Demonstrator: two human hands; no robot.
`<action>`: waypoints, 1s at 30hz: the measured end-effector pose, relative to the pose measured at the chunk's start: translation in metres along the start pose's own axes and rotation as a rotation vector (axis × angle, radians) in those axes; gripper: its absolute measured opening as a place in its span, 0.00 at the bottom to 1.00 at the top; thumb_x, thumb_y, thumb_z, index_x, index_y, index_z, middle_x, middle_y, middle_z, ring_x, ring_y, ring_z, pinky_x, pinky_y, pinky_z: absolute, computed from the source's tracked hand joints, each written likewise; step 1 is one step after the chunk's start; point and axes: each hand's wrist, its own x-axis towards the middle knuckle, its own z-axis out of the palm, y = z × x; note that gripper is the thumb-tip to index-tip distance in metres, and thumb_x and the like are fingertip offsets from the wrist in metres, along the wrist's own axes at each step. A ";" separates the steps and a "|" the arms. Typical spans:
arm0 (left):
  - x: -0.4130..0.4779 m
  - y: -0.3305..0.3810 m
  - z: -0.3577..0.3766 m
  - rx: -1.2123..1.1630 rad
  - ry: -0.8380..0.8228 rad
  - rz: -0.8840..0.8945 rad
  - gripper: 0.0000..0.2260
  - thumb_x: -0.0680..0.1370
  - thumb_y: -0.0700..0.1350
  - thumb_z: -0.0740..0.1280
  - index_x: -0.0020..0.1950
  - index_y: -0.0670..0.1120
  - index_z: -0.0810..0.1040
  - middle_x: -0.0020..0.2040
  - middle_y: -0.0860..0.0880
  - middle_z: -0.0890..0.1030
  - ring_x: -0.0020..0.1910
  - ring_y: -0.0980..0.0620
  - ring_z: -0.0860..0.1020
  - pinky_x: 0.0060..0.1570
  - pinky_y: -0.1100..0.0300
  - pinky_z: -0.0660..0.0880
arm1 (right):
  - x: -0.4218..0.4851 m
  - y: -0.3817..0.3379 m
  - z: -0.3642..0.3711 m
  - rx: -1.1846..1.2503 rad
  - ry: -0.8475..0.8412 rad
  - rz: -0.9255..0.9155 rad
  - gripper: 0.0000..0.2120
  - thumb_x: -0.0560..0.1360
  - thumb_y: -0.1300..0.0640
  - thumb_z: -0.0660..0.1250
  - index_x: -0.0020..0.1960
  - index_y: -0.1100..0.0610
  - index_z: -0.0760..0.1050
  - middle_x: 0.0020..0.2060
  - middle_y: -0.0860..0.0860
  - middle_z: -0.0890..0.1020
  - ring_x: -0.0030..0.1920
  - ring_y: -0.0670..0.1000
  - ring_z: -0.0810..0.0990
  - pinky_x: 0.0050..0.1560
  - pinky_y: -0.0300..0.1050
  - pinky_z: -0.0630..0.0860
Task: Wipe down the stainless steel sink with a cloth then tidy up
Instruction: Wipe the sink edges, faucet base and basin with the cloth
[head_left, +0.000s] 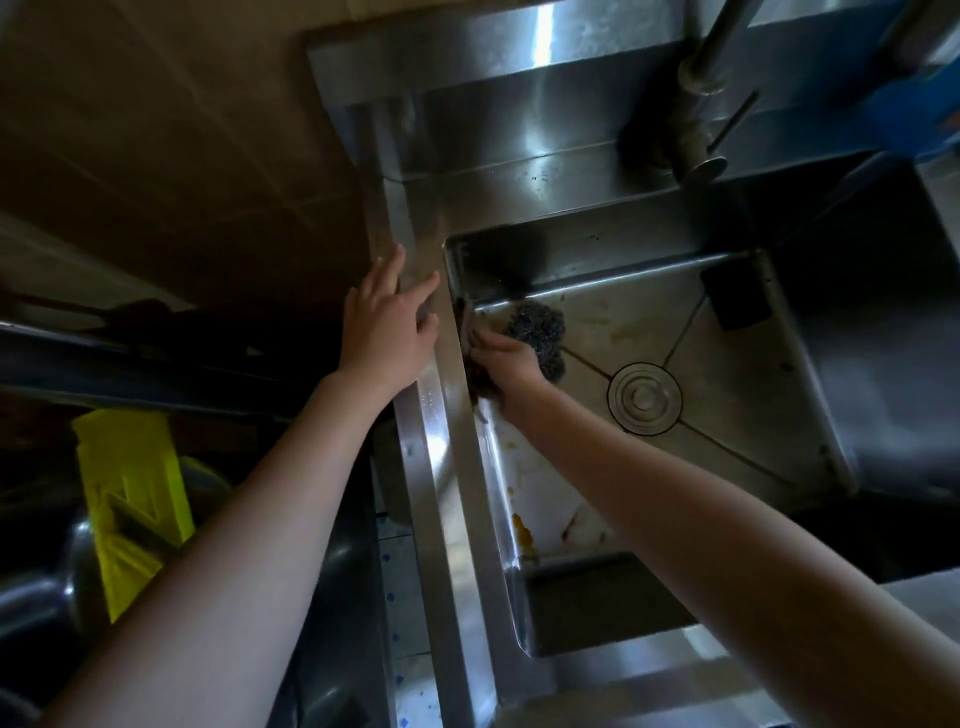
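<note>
Yellow plastic piece (130, 499) down at the left, beside a shiny metal pot (47, 587). Blue object (914, 104) up top right.

**Kitchen sink area in dim light**

A deep stainless steel sink (447, 467) with a round drain (644, 397), a metal tap (701, 119) above it, a steel scourer (537, 332) in the basin, orange food stains (522, 535) and a tiled wall (182, 130) mark a kitchen.
</note>
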 end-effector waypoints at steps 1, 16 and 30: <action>0.000 0.000 0.000 -0.005 0.000 -0.003 0.21 0.79 0.50 0.62 0.72 0.56 0.66 0.78 0.48 0.52 0.76 0.44 0.51 0.72 0.43 0.52 | 0.003 -0.012 0.005 -0.005 -0.025 -0.046 0.16 0.76 0.69 0.63 0.63 0.64 0.75 0.56 0.63 0.80 0.50 0.57 0.79 0.58 0.53 0.75; 0.004 0.018 0.000 0.064 0.111 -0.078 0.19 0.80 0.52 0.54 0.71 0.54 0.67 0.76 0.46 0.60 0.75 0.46 0.57 0.71 0.42 0.53 | -0.061 0.041 -0.057 0.205 -0.122 0.255 0.18 0.79 0.71 0.55 0.67 0.67 0.69 0.59 0.66 0.76 0.52 0.60 0.77 0.56 0.58 0.76; 0.067 0.085 -0.016 0.131 -0.069 0.014 0.21 0.81 0.47 0.54 0.74 0.55 0.60 0.77 0.48 0.58 0.72 0.44 0.63 0.70 0.45 0.56 | 0.024 -0.147 -0.130 0.683 0.149 -0.059 0.07 0.80 0.64 0.59 0.45 0.62 0.73 0.33 0.56 0.83 0.35 0.53 0.82 0.39 0.46 0.81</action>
